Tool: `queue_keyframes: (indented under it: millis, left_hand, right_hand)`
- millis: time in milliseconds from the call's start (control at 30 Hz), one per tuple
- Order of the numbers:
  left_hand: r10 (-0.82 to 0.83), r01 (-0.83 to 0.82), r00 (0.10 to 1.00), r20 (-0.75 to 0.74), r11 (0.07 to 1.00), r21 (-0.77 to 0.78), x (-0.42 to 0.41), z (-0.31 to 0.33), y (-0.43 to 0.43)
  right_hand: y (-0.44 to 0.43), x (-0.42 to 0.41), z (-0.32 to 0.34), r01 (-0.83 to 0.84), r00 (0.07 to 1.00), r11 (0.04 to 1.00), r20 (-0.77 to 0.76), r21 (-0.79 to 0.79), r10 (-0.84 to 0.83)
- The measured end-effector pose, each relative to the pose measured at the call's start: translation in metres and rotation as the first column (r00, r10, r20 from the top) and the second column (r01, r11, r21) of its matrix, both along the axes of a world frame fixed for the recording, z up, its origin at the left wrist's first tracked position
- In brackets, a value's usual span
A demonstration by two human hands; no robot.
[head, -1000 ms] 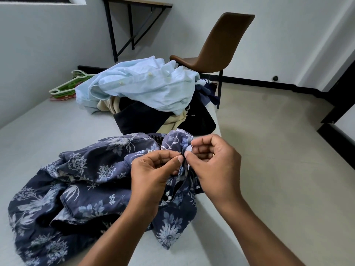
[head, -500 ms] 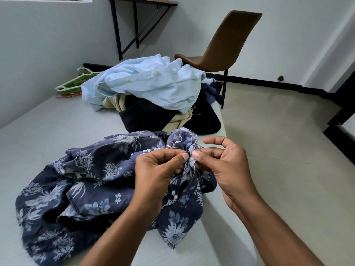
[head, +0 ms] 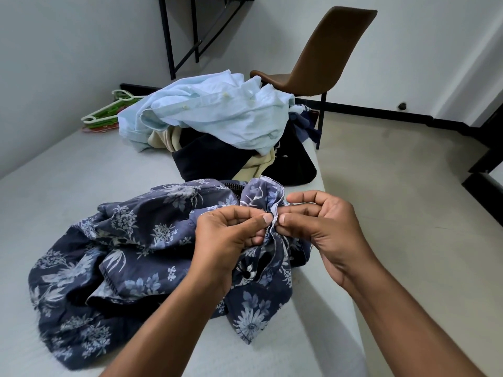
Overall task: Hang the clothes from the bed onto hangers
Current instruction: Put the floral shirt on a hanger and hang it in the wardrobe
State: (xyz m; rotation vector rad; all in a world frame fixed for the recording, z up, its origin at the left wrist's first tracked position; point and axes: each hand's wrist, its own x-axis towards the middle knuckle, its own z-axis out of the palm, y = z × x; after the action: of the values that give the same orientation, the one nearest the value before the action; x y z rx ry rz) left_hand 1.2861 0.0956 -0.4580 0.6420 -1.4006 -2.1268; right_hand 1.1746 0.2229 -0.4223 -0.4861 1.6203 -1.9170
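Note:
A navy floral shirt (head: 130, 254) lies crumpled on the bed (head: 68, 180) in front of me. My left hand (head: 228, 238) pinches its bunched front edge between thumb and forefinger. From the other side, my right hand (head: 324, 224) pinches the same edge, thumb tip against the fabric and the other fingers curled. Both hands meet near the bed's right side. Behind the shirt sits a pile of clothes (head: 245, 164), topped by a light blue shirt (head: 217, 115) over dark and cream garments. A stack of green and white hangers (head: 109, 112) lies at the far left of the bed.
A brown chair (head: 321, 63) stands past the far end of the bed. Black table legs (head: 185, 36) run against the back wall. Beige floor (head: 408, 213) lies to the right of the bed, with a dark baseboard along the wall.
My hands have stayed together on the shirt's bunched edge. My right hand's fingers uncurled a little and its grip shifted on the fabric. The view moved slightly closer.

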Motion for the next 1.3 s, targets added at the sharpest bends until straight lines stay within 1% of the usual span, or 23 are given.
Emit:
queue_keyframes:
  millis: [167,267,333,400,467,533,567,633,700,767,833,867,900,933,1000,1067,1100,1133,1167,1200,1233,1267,1300]
  left_hand:
    - [-0.004,0.004,1.000,0.016,1.000,-0.026,-0.001,-0.003,0.001]
    - [-0.011,0.010,1.000,-0.001,0.998,-0.063,-0.002,-0.003,0.004]
    - [-0.016,0.016,1.000,-0.003,0.996,-0.082,-0.002,-0.002,0.008]
    - [0.002,-0.002,1.000,0.000,0.997,-0.076,-0.002,-0.002,0.012]
    - [0.042,-0.042,0.999,-0.001,0.998,-0.045,-0.003,-0.004,0.013]
    - [0.098,-0.098,0.995,0.004,0.995,-0.036,-0.003,-0.005,0.014]
    - [0.119,-0.118,0.993,0.012,0.992,-0.051,-0.004,-0.006,0.014]
    - [0.135,-0.132,0.990,0.034,0.987,-0.095,-0.005,-0.005,0.014]
    - [0.102,-0.098,0.994,0.041,0.990,-0.101,-0.005,-0.004,0.014]
    - [0.067,-0.063,0.997,0.038,0.991,-0.121,-0.004,-0.004,0.012]
    - [0.060,-0.049,0.996,0.064,0.985,-0.163,-0.004,-0.005,0.010]
    - [0.065,-0.050,0.994,0.087,0.983,-0.174,-0.005,-0.005,0.010]
    - [0.084,-0.061,0.990,0.115,0.981,-0.186,-0.005,-0.006,0.010]
    - [0.107,-0.075,0.983,0.147,0.976,-0.206,-0.006,-0.007,0.009]
    - [0.146,-0.086,0.964,0.222,0.962,-0.258,-0.008,-0.012,0.006]
    - [0.152,-0.077,0.951,0.268,0.959,-0.271,-0.008,-0.016,0.002]
    - [0.134,-0.064,0.951,0.278,0.967,-0.247,-0.008,-0.018,0.002]
    - [0.110,-0.053,0.956,0.272,0.976,-0.210,-0.007,-0.019,0.001]
    - [0.085,-0.041,0.963,0.254,0.984,-0.173,-0.007,-0.020,0.002]
    - [0.066,-0.028,0.969,0.237,0.987,-0.159,-0.007,-0.019,0.003]
    - [0.058,-0.017,0.973,0.221,0.983,-0.181,-0.007,-0.018,0.003]
    - [0.062,-0.012,0.977,0.205,0.972,-0.236,-0.007,-0.018,0.004]
    - [0.075,-0.010,0.979,0.189,0.947,-0.320,-0.006,-0.017,0.003]
  right_hand:
    - [0.000,-0.002,-0.006,0.027,0.999,0.999,0.016,0.039,-0.028]
    - [0.000,-0.001,-0.006,0.114,0.968,0.983,-0.239,0.145,-0.077]
    - [0.000,0.004,-0.008,0.247,0.807,0.952,-0.583,0.181,-0.099]
    - [-0.001,0.012,-0.010,0.304,0.563,0.943,-0.824,0.132,-0.066]
    - [-0.002,0.019,-0.013,0.308,0.377,0.946,-0.926,0.101,-0.024]
    - [-0.005,0.024,-0.014,0.300,0.368,0.950,-0.930,0.091,-0.027]
    - [-0.006,0.025,-0.014,0.293,0.428,0.952,-0.902,0.085,-0.051]
    - [-0.008,0.026,-0.011,0.265,0.668,0.961,-0.734,0.082,-0.122]
    - [-0.010,0.023,-0.005,0.203,0.918,0.977,-0.360,0.063,-0.167]
    - [-0.010,0.019,-0.003,0.126,0.986,0.992,0.110,-0.015,-0.124]
    - [-0.012,0.018,-0.006,0.106,0.942,0.991,0.327,-0.080,-0.074]
    - [-0.013,0.020,-0.009,0.114,0.954,0.991,0.285,-0.067,-0.091]
    - [-0.014,0.022,-0.014,0.143,0.983,0.989,0.115,-0.020,-0.140]
    - [-0.013,0.025,-0.018,0.199,0.968,0.979,-0.165,0.031,-0.191]
    - [-0.012,0.028,-0.027,0.275,0.689,0.960,-0.707,0.046,-0.163]
    - [-0.012,0.029,-0.031,0.258,0.375,0.966,-0.924,0.025,-0.076]
    - [-0.013,0.031,-0.032,0.258,0.302,0.966,-0.951,0.019,-0.062]
    - [-0.015,0.034,-0.033,0.273,0.315,0.962,-0.946,0.018,-0.072]
    - [-0.017,0.037,-0.032,0.293,0.434,0.956,-0.893,0.018,-0.116]
    - [-0.020,0.039,-0.028,0.306,0.623,0.952,-0.761,0.023,-0.182]
    - [-0.022,0.039,-0.021,0.288,0.830,0.957,-0.505,0.021,-0.238]
    - [-0.023,0.036,-0.015,0.226,0.964,0.974,-0.146,0.005,-0.223]
    - [-0.022,0.029,-0.011,0.133,0.973,0.991,0.194,-0.030,-0.125]
